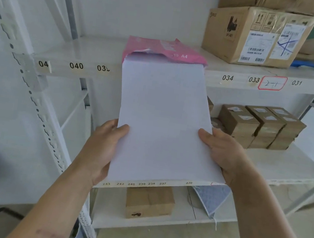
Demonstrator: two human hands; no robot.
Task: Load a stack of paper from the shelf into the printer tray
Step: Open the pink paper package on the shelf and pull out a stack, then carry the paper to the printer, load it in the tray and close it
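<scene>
— Where's the paper right now?

— In front of me, at the white shelf [158,73]. The stack of paper [163,123] juts out of the torn pink A4 wrapper [161,49] lying on the upper board; its far end looks to be inside the wrapper's mouth, the near end is in my grip.

— How are you holding it?

— My left hand [104,148] clamps the left edge and my right hand [222,149] the right edge, both near the bottom corners. Thumbs press flat on top; the other fingers are hidden underneath, so I judge they're curled up against the underside.

— Will it behave?

— I'd say the stack has some weight, and it's limp rather than stiff. Loose sheets slide over one another, so a slack pinch could let them fan out. Gripping both long edges, with support underneath, seems the safe hold. Corners dent easily.

— And the printer?

— Not in view. No tray either.
</scene>
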